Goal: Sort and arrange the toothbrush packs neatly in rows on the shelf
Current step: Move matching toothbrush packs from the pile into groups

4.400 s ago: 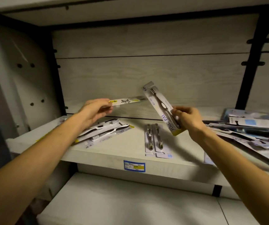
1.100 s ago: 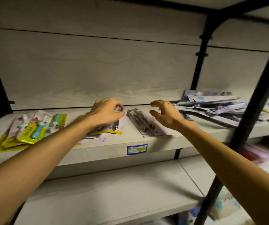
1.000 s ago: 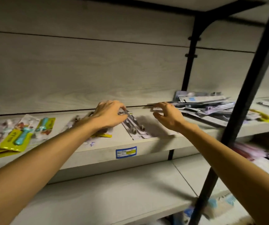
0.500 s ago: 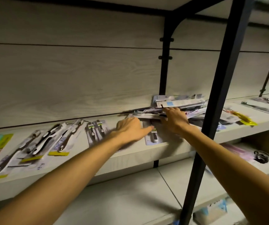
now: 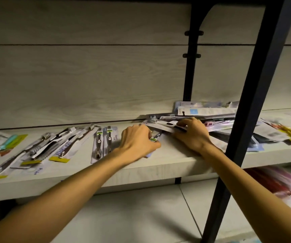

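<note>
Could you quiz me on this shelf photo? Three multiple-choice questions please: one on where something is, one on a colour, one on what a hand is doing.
1. Where is the jumbled pile of packs?
A. right part of the shelf
B. far left of the shelf
C. on the floor

2. What colour is the upright post in front?
A. white
B. black
C. yellow

3. What is the right hand doing?
A. hanging idle
B. gripping the post
C. holding a pack with a white brush at the pile

Answers: 1 A, the heap lies right of the two hands; 2 B, it is dark against the pale shelf; 3 C, its fingers curl on that pack.
</note>
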`<state>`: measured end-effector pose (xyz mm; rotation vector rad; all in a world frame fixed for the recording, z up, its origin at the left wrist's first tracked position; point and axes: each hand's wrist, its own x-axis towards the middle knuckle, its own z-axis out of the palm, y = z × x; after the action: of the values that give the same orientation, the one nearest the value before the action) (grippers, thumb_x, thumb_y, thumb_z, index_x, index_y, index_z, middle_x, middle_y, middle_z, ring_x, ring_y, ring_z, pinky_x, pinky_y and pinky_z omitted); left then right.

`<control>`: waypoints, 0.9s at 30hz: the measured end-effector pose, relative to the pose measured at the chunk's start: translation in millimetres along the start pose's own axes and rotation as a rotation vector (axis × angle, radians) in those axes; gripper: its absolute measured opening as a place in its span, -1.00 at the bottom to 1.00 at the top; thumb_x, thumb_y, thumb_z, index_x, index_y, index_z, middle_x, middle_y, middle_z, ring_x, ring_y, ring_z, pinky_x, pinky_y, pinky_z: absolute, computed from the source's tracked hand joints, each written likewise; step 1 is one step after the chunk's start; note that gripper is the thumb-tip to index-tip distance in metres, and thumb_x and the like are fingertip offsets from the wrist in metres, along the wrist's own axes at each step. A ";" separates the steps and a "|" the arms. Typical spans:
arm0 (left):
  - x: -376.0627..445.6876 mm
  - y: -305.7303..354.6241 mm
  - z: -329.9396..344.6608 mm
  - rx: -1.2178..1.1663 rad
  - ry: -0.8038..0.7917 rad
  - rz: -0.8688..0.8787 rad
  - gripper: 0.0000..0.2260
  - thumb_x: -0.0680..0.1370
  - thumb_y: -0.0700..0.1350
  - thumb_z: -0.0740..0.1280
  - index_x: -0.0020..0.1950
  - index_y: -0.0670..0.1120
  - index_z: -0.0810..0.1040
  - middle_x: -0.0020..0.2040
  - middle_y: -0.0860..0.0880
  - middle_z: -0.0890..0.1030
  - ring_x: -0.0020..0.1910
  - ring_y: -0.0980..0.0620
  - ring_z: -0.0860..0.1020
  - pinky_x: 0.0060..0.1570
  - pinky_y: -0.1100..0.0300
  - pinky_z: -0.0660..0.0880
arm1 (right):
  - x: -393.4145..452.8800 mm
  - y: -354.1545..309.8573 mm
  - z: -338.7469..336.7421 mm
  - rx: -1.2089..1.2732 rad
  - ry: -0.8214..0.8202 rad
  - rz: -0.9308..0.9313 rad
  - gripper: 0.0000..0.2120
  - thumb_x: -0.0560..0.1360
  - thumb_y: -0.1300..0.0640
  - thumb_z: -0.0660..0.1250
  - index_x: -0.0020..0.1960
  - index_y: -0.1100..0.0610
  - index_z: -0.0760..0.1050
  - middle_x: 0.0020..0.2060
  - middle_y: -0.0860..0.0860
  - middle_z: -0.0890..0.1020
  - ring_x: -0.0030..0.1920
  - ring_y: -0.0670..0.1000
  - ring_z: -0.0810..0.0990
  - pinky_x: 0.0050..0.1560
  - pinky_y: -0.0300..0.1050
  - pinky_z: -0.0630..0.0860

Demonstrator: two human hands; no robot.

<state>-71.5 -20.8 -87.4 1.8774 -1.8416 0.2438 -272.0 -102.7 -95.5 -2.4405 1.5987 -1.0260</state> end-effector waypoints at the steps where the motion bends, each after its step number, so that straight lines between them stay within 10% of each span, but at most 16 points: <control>1: 0.4 -0.7 -4.2 -0.026 0.011 -0.040 -0.67 0.30 0.20 0.35 -0.38 -0.06 0.63 -0.50 0.03 0.56 -0.38 0.04 0.54 -0.36 0.20 0.46 | -0.4 -0.3 -1.0 0.023 -0.006 -0.008 -0.58 0.42 -0.13 0.50 0.19 0.05 0.64 0.19 0.07 0.61 0.16 0.11 0.57 0.18 0.07 0.51; 9: 0.3 -10.7 -47.3 -0.160 0.029 -0.190 -0.63 0.25 0.29 0.40 -0.21 0.01 0.65 -0.23 0.07 0.67 -0.19 0.01 0.60 -0.17 0.17 0.57 | -7.9 -6.3 -8.9 0.262 0.001 -0.040 -0.68 0.45 -0.01 0.51 0.17 0.05 0.64 0.05 0.00 0.71 0.02 0.03 0.66 0.10 0.02 0.62; 18: -23.5 -63.2 -87.4 -0.366 0.013 -0.358 -0.77 0.32 0.14 0.48 -0.22 -0.01 0.67 -0.27 0.05 0.69 -0.20 0.03 0.65 -0.12 0.03 0.62 | -16.7 -21.7 -15.7 0.280 -0.066 -0.090 -0.35 0.41 0.08 0.54 0.45 0.12 0.43 0.28 0.06 0.61 0.22 0.05 0.61 0.14 -0.21 0.52; 27: -43.8 -125.8 -95.8 -0.651 0.207 -0.482 -0.90 0.43 -0.02 0.49 -0.15 -0.02 0.68 -0.21 0.07 0.67 -0.14 0.07 0.61 -0.17 0.23 0.51 | -19.7 -80.6 -19.3 0.173 -0.059 -0.189 -0.39 0.36 0.04 0.53 0.36 0.14 0.48 0.20 0.11 0.64 0.13 0.14 0.64 0.14 0.14 0.59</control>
<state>68.3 57.7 -52.6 1.6697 -1.0960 -0.2871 -223.0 -43.0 -59.5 -2.5127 1.2251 -1.0570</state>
